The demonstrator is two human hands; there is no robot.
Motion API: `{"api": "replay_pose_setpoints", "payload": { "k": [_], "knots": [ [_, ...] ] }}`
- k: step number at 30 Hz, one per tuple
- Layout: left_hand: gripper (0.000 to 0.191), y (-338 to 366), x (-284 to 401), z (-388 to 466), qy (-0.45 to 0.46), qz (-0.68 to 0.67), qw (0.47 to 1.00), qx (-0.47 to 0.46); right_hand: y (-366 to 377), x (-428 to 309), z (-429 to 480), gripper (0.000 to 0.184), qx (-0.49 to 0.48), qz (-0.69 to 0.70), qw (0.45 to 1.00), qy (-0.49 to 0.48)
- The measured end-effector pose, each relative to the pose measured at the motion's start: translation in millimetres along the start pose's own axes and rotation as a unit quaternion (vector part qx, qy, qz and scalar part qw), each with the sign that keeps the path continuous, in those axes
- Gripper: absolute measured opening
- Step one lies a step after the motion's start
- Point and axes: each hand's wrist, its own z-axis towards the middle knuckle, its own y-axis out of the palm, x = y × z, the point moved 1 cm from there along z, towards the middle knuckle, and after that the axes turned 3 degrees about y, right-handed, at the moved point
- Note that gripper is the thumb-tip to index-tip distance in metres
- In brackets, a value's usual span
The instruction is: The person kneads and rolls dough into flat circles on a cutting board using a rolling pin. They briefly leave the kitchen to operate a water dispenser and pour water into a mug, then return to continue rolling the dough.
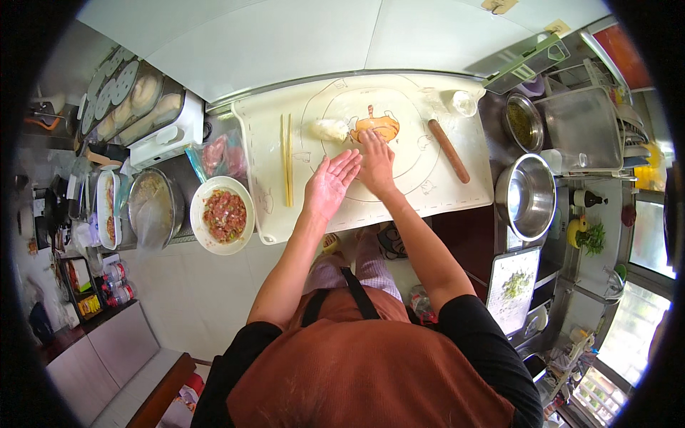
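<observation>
My left hand (333,184) is turned palm up above the pastry mat (273,224), with a floury palm and nothing in it. Beside it, my right hand (376,166) stretches forward, back of the hand up, fingertips over the orange cartoon print on the mat. Its palm side is hidden, and no object shows in it. A pale lump of dough (329,130) lies just beyond my left fingertips. To the left rests a pair of long wooden chopsticks (287,160). A brown rolling pin (448,151) lies slanted at the right, near a small clear container with white contents (463,104).
Left of the mat stand a white bowl of minced meat filling (223,209), a bag of raw meat (223,153), a metal bowl (155,206) and a food steamer (155,112). To the right are a steel basin (526,197) and a cutting board with chopped greens (514,291).
</observation>
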Motion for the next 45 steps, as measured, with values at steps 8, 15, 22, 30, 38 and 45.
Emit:
{"api": "replay_pose_setpoints", "payload": {
  "k": [8, 15, 22, 30, 38, 45],
  "knots": [
    [0.036, -0.1, -12.8, 13.1, 0.074, 0.068, 0.995, 0.024, -90.4, -47.4, -15.4, 0.069, -0.072, 0.738, 0.65, 0.165],
    [0.07, 84.2, -25.7, -17.9, -0.076, -0.011, 0.994, -0.078, -81.7, -77.7, -37.7, 0.039, 0.007, -0.059, 0.987, -0.152],
    [0.061, 104.5, -29.7, -31.6, 0.149, 0.455, 0.845, -0.24, -93.4, -30.3, -23.9, 0.066, 0.076, 0.486, 0.857, 0.153],
    [0.069, 78.7, -9.3, 4.6, 0.012, 0.075, 0.982, -0.172, -75.8, -147.4, -109.4, 0.057, 0.023, -0.036, 0.946, -0.323],
    [0.069, 119.9, 11.9, -78.4, -0.057, -0.119, 0.94, -0.314, -135.6, 23.2, -21.7, 0.047, 0.164, -0.062, 0.979, 0.102],
    [0.072, 101.5, -11.7, -63.7, 0.037, 0.153, 0.953, -0.259, -92.7, -137.8, -94.0, 0.041, 0.182, 0.047, 0.949, -0.253]
  ]
}}
